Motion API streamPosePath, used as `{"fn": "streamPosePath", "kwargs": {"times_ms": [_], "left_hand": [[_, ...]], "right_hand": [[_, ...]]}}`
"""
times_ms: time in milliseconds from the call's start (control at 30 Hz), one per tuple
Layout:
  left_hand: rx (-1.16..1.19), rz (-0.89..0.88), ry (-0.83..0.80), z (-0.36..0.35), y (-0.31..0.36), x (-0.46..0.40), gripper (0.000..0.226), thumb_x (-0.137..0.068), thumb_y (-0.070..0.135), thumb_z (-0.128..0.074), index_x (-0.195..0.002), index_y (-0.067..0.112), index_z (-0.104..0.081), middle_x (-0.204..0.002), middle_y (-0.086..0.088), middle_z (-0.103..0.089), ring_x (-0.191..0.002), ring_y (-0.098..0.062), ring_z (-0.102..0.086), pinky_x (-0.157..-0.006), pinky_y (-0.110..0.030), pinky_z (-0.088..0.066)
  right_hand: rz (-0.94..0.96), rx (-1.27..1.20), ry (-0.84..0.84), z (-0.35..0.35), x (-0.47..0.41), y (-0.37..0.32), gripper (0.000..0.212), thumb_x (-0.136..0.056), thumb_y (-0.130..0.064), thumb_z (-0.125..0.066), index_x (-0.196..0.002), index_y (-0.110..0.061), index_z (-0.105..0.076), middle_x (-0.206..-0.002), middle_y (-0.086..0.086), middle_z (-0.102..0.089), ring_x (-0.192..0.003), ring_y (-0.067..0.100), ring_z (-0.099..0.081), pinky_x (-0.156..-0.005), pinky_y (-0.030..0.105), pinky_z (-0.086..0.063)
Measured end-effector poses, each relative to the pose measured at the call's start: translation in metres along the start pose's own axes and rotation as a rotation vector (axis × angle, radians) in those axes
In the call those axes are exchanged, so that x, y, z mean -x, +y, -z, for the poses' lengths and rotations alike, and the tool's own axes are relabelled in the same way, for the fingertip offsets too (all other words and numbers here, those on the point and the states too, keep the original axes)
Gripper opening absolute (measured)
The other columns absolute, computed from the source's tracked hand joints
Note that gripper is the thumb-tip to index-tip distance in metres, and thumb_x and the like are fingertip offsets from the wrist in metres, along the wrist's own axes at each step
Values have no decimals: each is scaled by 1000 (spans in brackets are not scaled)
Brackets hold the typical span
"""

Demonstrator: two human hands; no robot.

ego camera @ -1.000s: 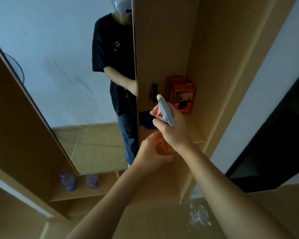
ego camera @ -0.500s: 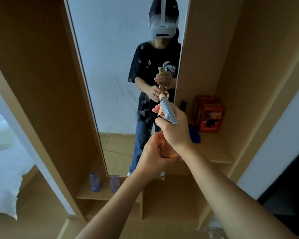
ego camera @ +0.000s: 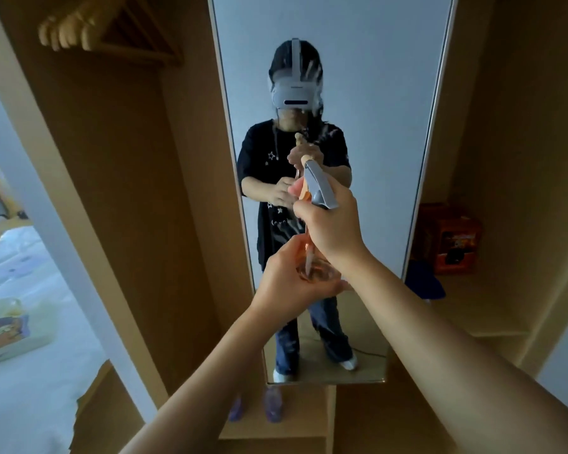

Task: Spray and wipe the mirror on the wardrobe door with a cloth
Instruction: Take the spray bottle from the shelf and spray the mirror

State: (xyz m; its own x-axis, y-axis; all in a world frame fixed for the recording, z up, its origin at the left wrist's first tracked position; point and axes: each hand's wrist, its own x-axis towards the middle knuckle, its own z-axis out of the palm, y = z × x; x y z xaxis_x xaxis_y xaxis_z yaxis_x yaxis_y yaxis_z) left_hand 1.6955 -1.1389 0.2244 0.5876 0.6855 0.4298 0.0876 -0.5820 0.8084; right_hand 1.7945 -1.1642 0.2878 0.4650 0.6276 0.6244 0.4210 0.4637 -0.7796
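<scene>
The tall mirror (ego camera: 374, 93) on the wardrobe door faces me head-on and reflects a person in a headset; smears streak the glass around chest height. A spray bottle with a grey trigger head (ego camera: 320, 183) and a clear orange-tinted body (ego camera: 313, 270) is held upright in front of the glass, nozzle toward it. My right hand (ego camera: 330, 224) grips the neck and trigger. My left hand (ego camera: 289, 283) cups and grips the bottle's base. A dark blue cloth (ego camera: 423, 283) lies on the shelf right of the mirror.
An orange box (ego camera: 453, 237) stands on the right shelf (ego camera: 473, 309) behind the cloth. Wooden hangers (ego camera: 89, 27) hang at top left. Two small plastic bottles (ego camera: 263, 404) sit on a low shelf under the mirror. A bed with a printed box (ego camera: 7, 329) lies at left.
The view has swung left so the mirror is now centred and faces me squarely. Both hands keep their hold on the spray bottle, now raised before the glass.
</scene>
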Motion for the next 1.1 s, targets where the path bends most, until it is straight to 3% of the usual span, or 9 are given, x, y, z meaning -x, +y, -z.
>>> {"fn": "streamPosePath", "kwargs": {"times_ms": [167, 300, 433, 533, 600, 667, 733, 833, 1100], "left_hand": [[13, -60, 21, 23, -1, -23, 56, -64, 29, -89, -110, 25, -58, -99, 5, -67, -91, -9, -67, -75, -25, -57], [-12, -119, 70, 35, 10, -45, 59, -58, 43, -85, -109, 31, -60, -106, 1, -57, -98, -13, -62, -83, -32, -57], [10, -136, 89, 49, 32, -63, 50, -64, 28, -89, -104, 28, -60, -106, 0, -59, -92, 1, -60, -71, -10, -49], [-21, -156, 115, 60, 45, -76, 45, -64, 27, -89, -99, 29, -60, -95, 13, -64, -95, -2, -60, -74, -13, -46], [-20, -170, 124, 66, 54, -83, 43, -65, 23, -89, -98, 24, -60, -85, 23, -67, -84, 2, -65, -68, -11, -47], [-35, -188, 147, 70, 59, -89, 42, -65, 25, -89, -97, 22, -61, -82, 27, -68, -78, 6, -66, -70, -13, -51], [-59, -199, 165, 74, 65, -94, 43, -63, 32, -89, -97, 25, -62, -84, 25, -69, -79, 4, -66, -76, -24, -55], [-85, -210, 179, 84, 73, -102, 49, -60, 41, -88, -99, 26, -62, -86, 18, -71, -81, -1, -68, -78, -32, -58], [-100, -227, 235, 101, 92, -115, 48, -62, 33, -90, -98, 32, -58, -78, 30, -67, -76, 9, -64, -61, -5, -46]], "right_hand": [[79, 81, 33, -23, -24, -17, 23, -76, -10, -62, -98, -7, -67, -66, -16, -55, -68, -2, -54, -63, 13, -44], [91, 80, 24, -30, -49, -32, 20, -75, -4, -60, -94, -6, -67, -86, 7, -68, -81, 18, -62, -71, 24, -51], [85, 85, 14, -31, -73, -55, 10, -78, 2, -61, -87, -1, -65, -77, 16, -63, -63, 11, -52, -54, 14, -42], [98, 116, -13, -33, -90, -68, 3, -78, 0, -60, -77, -3, -59, -61, 3, -51, -53, 7, -42, -45, 10, -35], [104, 139, -17, -34, -99, -77, 16, -80, -1, -59, -67, -9, -53, -54, -4, -46, -49, 6, -39, -43, 10, -32], [113, 165, -40, -36, -107, -85, 9, -82, -3, -58, -73, -3, -60, -58, 7, -55, -52, 7, -45, -43, 10, -33], [129, 204, -51, -39, -116, -92, 13, -84, -8, -58, -86, 4, -64, -73, 21, -63, -61, 19, -52, -50, 16, -39], [141, 235, -20, -45, -129, -100, 16, -80, -15, -58, -82, -1, -65, -76, 19, -66, -72, 33, -62, -63, 35, -52], [124, 203, -18, -51, -148, -125, 6, -76, -3, -60, -81, -2, -62, -81, 19, -64, -69, 20, -53, -71, 45, -56]]}}
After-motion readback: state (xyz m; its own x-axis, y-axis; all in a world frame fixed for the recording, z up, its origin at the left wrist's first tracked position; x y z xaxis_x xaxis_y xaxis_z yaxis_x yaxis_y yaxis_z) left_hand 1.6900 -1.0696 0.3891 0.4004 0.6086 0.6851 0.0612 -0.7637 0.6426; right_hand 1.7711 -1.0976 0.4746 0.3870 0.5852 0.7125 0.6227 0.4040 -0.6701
